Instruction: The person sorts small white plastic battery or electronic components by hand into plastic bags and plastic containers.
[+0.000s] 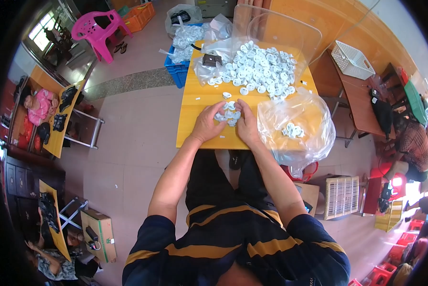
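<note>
Yellow table (187, 119), tiled floor (123, 167); left hand (208, 124), right hand (247, 126) loosely cupped around white pieces (230, 115); pink chair (97, 38) beyond.

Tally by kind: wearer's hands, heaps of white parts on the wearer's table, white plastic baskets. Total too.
Left hand, right hand: 2
Big heap, middle heap, right heap: 3
White basket: 1
Total: 6

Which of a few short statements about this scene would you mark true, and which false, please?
1. The left hand and right hand flank a small cluster of white pieces. True.
2. The big heap lies nearer the person than that cluster. False: the big heap lies beyond it, toward the far end of the table.
3. A clear bag lies right of the right hand. True.
4. The plastic chair is green. False: the plastic chair is pink.
</note>
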Tool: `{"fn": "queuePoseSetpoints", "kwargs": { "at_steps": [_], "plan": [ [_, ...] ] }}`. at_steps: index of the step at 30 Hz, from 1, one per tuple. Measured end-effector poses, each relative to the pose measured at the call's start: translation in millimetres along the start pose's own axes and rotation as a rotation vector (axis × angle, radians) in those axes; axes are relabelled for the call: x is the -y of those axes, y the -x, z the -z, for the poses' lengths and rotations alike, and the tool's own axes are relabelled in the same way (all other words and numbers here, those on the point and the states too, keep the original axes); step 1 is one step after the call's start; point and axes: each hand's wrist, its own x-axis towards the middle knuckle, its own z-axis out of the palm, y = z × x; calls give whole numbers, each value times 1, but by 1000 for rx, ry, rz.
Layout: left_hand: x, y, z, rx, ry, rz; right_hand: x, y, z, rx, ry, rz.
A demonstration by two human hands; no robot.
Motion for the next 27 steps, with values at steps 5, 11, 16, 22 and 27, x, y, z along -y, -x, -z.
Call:
{"fn": "queuePoseSetpoints", "kwargs": {
  "at_steps": [5, 11, 16, 22, 27],
  "plan": [
    [12, 3, 1, -11, 133, 24, 4, 0, -3, 14, 11, -4],
    [9, 2, 0, -6, 146, 16, 3, 1, 0, 4, -2, -36],
    [14, 1, 1, -13, 256, 81, 3, 0, -1, 2, -1, -30],
    [16, 0, 2, -8, 322, 129, 3, 0, -2, -6, -15, -30],
    [10, 4, 1, -30, 194, 59, 6, 1, -2, 1, -37, -40]
  ]
}}
